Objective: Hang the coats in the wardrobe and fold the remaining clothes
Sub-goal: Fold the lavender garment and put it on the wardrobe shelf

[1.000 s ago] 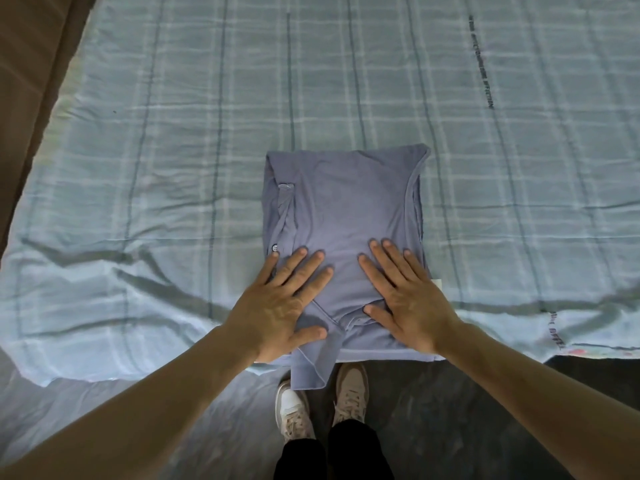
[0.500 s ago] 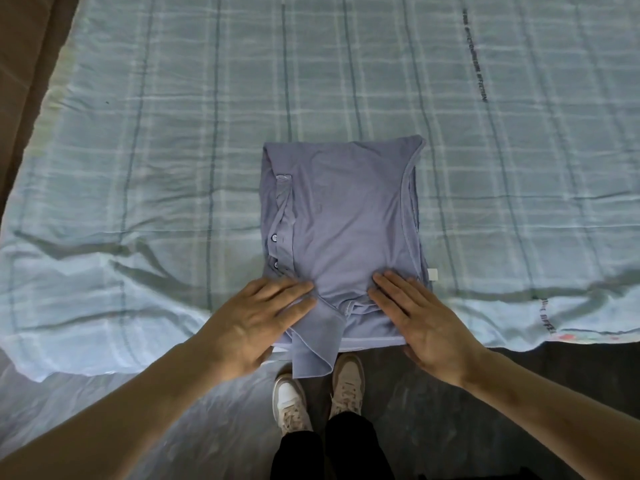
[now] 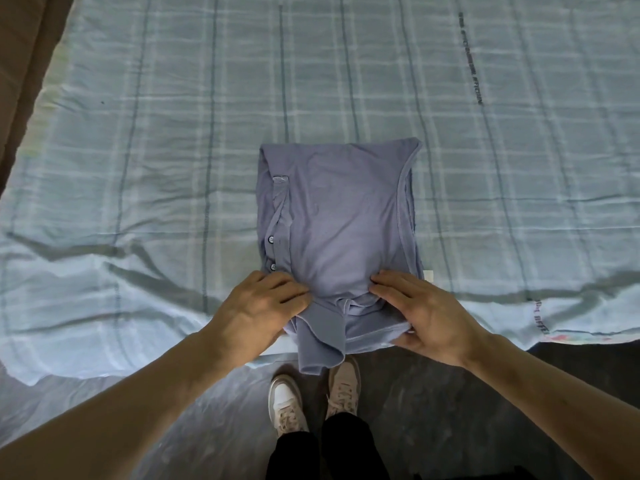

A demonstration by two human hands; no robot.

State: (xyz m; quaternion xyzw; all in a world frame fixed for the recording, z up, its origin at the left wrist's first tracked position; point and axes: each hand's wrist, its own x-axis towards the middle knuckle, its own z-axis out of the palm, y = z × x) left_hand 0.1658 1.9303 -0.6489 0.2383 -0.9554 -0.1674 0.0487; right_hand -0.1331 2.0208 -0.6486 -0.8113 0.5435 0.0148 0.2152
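Note:
A blue-grey buttoned shirt point(image 3: 341, 216) lies folded into a rough rectangle at the near edge of the bed, its button placket along the left side. A loose flap hangs over the bed's edge toward my shoes. My left hand point(image 3: 258, 311) curls over the shirt's near left corner, fingers bent onto the cloth. My right hand point(image 3: 420, 311) grips the near right corner, thumb under the hem and fingers on top.
The bed is covered by a pale blue checked sheet point(image 3: 173, 150), rumpled at its near edge. A brown headboard or wall point(image 3: 20, 64) runs along the far left. My two light sneakers point(image 3: 311, 396) stand on the dark floor just below the shirt.
Both hands slid back from lying flat on the middle of the shirt to its near edge, where their fingers have curled onto the two near corners.

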